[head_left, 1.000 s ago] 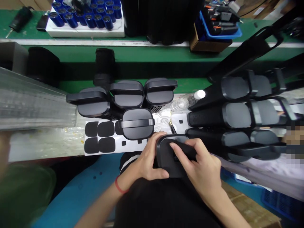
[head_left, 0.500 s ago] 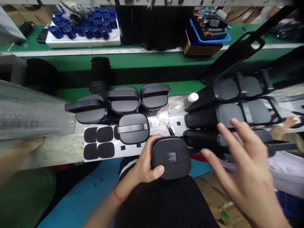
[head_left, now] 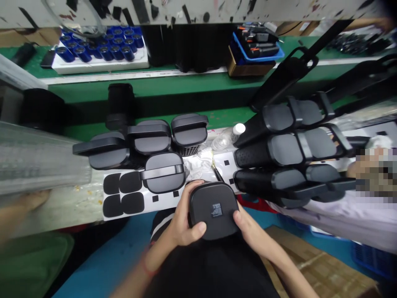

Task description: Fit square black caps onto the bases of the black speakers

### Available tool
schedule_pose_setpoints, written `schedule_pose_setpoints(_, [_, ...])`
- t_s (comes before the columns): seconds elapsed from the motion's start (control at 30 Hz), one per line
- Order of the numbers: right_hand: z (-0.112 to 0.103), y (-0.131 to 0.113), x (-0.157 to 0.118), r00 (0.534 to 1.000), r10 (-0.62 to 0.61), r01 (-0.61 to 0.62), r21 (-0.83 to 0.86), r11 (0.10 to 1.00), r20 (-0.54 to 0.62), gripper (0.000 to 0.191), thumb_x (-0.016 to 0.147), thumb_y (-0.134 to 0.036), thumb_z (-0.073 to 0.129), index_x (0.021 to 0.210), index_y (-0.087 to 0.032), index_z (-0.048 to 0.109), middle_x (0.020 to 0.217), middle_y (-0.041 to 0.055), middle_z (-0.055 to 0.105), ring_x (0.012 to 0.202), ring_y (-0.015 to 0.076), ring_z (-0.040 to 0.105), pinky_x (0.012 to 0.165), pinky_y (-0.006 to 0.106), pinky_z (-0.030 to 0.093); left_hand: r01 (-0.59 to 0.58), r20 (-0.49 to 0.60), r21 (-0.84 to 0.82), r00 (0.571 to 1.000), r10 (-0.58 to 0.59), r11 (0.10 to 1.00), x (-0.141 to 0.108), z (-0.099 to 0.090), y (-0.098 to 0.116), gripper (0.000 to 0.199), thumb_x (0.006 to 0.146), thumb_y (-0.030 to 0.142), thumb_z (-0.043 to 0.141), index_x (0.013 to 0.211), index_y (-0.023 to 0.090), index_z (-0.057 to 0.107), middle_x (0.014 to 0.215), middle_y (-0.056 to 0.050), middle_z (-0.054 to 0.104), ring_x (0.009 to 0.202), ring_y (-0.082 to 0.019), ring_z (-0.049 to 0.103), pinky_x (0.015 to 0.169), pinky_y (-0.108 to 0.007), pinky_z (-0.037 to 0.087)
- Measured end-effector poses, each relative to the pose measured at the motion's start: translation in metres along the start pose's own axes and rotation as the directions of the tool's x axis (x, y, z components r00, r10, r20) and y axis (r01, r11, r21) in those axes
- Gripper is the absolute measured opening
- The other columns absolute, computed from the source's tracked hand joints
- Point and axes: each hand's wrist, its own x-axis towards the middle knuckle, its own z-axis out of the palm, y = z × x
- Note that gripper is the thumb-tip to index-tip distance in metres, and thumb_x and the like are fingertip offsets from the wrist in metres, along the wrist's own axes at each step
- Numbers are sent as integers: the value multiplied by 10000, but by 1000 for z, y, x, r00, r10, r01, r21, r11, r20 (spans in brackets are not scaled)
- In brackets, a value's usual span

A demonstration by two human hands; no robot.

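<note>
A black device point(head_left: 214, 225) with rounded corners and a small printed label faces up above my lap. My left hand point(head_left: 186, 223) is wrapped round its left side, thumb on the top face. On the opposite side my right hand point(head_left: 248, 227) grips it too, thumb at the edge and fingers hidden beneath. Just beyond lies a white sheet point(head_left: 169, 200) with small dark squares and black rounded pads point(head_left: 132, 203). A similar device with a strap-like handle point(head_left: 164, 173) stands on the sheet's far part, near a crumpled white cloth point(head_left: 200, 162).
More handled black devices point(head_left: 151, 138) stand behind, and several lie or lean at the right point(head_left: 285, 149). A clear bottle point(head_left: 221, 140) stands between them. Blue cylinders point(head_left: 105, 53) and a blue tray point(head_left: 263, 54) are on the back shelf. Other people's arms show at far left and right.
My right hand has come in from the right, where it was raised and open, and now holds the device's right side. The view has shifted slightly.
</note>
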Motion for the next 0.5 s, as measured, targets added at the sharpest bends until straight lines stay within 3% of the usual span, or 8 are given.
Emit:
schedule_pose_setpoints(0.07, [8, 6, -1, 999, 39, -42, 119, 992, 30, 705, 981, -627, 222, 1531, -192, 299, 1563, 126, 364, 1483, 236, 241, 1214, 519, 199, 11, -54, -95, 998, -16, 995, 3, 4, -1, 750, 772, 499, 615, 1418, 217, 360, 1422, -126, 435, 1303, -351, 440, 1107, -529, 357])
schedule_pose_setpoints(0.17, [18, -1, -5, 997, 83, -83, 221, 972, 11, 659, 993, -604, 201, 1498, -217, 370, 1490, 97, 484, 1471, 201, 282, 1233, 496, 150, 47, -178, -231, 980, -90, 972, 8, 12, 6, 652, 766, 482, 603, 1348, 230, 450, 1290, -91, 553, 1151, -304, 549, 1006, -465, 454])
schedule_pose_setpoints(0.27, [18, -15, -17, 995, 92, -100, 363, 926, 39, 665, 976, -634, 209, 1510, -264, 349, 1422, 85, 562, 1400, 220, 422, 1198, 494, 291, 58, -195, -246, 975, -108, 968, 11, 21, 23, 606, 774, 522, 586, 1302, 237, 497, 1258, -88, 576, 1142, -313, 558, 988, -480, 463])
schedule_pose_setpoints(0.3, [17, -18, -21, 996, 83, -89, 417, 904, 33, 689, 961, -661, 177, 1516, -286, 337, 1397, 84, 586, 1355, 235, 484, 1158, 498, 367, 35, -193, -204, 978, -76, 978, 12, 26, 30, 635, 770, 568, 581, 1303, 232, 503, 1287, -97, 563, 1188, -335, 534, 1021, -508, 438])
schedule_pose_setpoints(0.37, [12, -23, -28, 996, 33, 8, 431, 902, -88, 751, 930, -685, 41, 1513, -319, 340, 1319, 80, 647, 1221, 250, 612, 1024, 483, 519, -74, -184, -53, 981, 63, 996, 13, 35, 41, 605, 812, 606, 548, 1298, 246, 524, 1315, -84, 569, 1249, -332, 506, 1107, -520, 353])
schedule_pose_setpoints(0.43, [5, -26, -31, 963, -38, 122, 307, 944, -266, 777, 930, -650, -32, 1474, -328, 420, 1220, 73, 703, 1076, 242, 696, 880, 439, 603, -231, -186, 106, 951, 248, 967, 15, 45, 48, 393, 922, 477, 496, 1274, 309, 552, 1252, -21, 645, 1206, -256, 564, 1147, -458, 304])
schedule_pose_setpoints(0.5, [-3, -31, -29, 920, -112, 176, 140, 974, -375, 722, 972, -592, 22, 1387, -313, 542, 1099, 68, 745, 942, 223, 737, 770, 386, 628, -362, -83, 227, 918, 388, 904, 18, 53, 50, 335, 973, 296, 460, 1292, 356, 542, 1214, 33, 694, 1152, -200, 615, 1160, -418, 287])
